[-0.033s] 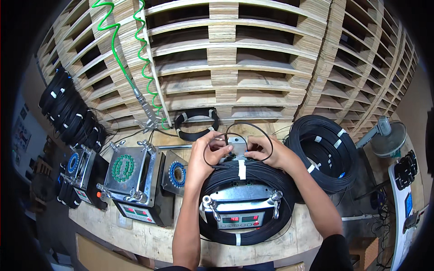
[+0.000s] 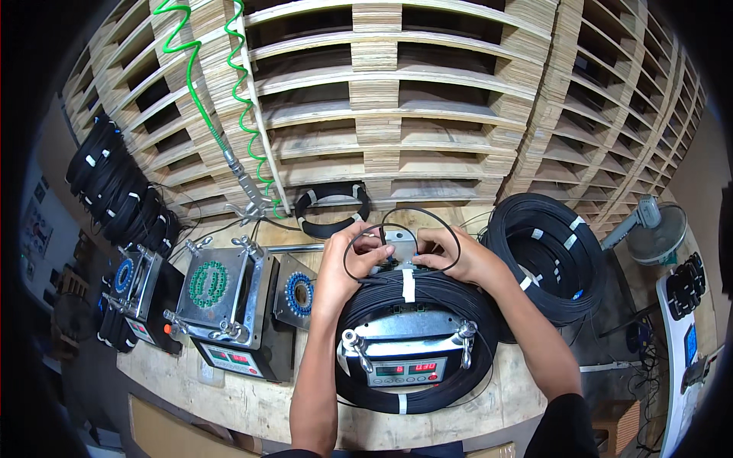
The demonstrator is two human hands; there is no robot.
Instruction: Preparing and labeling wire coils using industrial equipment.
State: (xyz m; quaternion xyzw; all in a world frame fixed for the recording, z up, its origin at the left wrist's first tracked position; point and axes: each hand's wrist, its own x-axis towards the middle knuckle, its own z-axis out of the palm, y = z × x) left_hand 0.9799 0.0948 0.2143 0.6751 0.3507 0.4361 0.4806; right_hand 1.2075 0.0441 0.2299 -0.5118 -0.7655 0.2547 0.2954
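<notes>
Both my hands reach over a black cable coil [image 2: 450, 400] that surrounds a metal-topped test machine [image 2: 405, 328]. My left hand [image 2: 343, 259] is closed, thumb and fingers pinching one end of a thin black cable [image 2: 429, 211] above the machine's back part. Opposite it, my right hand [image 2: 464, 258] pinches another cable end, with a small blue spot by the fingertips. Between the hands the two cable ends curve up in crossing loops. A metal plate [image 2: 398, 243] shows behind the fingertips, which partly hide what they touch. White tape [image 2: 409, 286] binds the coil.
Left stand a machine with a green port ring [image 2: 208, 284], a smaller machine [image 2: 124, 276] and a blue-ringed plate [image 2: 299, 294]. More black coils [image 2: 544, 214] lie right, near a fan [image 2: 657, 237]. Green air hoses [image 2: 200, 99] hang before stacked pallets [image 2: 378, 88].
The red digits on the machine's display are different. My hands and the cable ends stay almost in the same place.
</notes>
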